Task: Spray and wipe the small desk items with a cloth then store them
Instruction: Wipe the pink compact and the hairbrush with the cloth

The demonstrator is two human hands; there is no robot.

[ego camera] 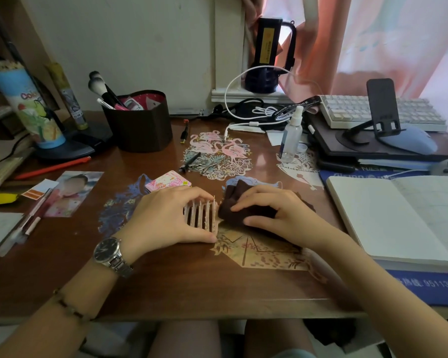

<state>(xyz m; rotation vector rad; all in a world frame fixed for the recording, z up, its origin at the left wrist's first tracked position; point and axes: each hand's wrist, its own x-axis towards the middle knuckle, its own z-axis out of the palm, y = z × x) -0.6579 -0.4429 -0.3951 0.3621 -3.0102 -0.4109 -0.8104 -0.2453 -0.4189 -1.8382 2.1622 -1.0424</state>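
At the centre of the frame the left hand (166, 215) holds a slatted rack (201, 215) upright on the desk (166, 285), with the right hand (272, 213) just right of it, resting on a cloth (241, 202) that touches the rack's right side. Behind the rack lies a small card box (168, 181). A spray bottle (291, 135) stands in the upper right of centre. An open notebook (396, 215) lies at the right edge, a keyboard (373, 112) behind it. A brush holder (139, 122) stands at upper left, a photograph (73, 192) at left.
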